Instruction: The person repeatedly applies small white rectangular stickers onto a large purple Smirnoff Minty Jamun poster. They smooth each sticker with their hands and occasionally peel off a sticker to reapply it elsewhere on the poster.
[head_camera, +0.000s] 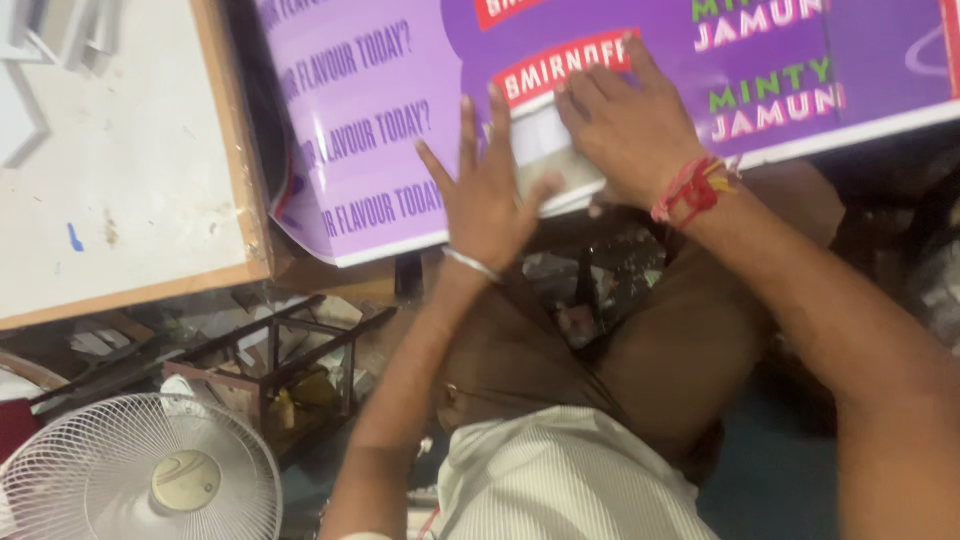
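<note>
2 hands flat | left hand (487, 195), right hand (622, 125) press purple poster (380, 130) | long axis left-right

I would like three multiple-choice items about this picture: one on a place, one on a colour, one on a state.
1. Where is the white round fan?
A. lower left corner
B. upper right corner
C. on the poster

2. What colour is the thread band on the right hand's wrist?
A. blue
B. red
C. green

3. How does the left hand lie on the large purple printed poster?
A. as a closed fist
B. flat, fingers spread
C. lifted clear of it

Answers:
1 A: the fan fills the lower left corner, below the pale wooden-edged board.
2 B: the band is red, with some yellow.
3 B: palm down with fingers fanned out, beside a small pale strip.
</note>
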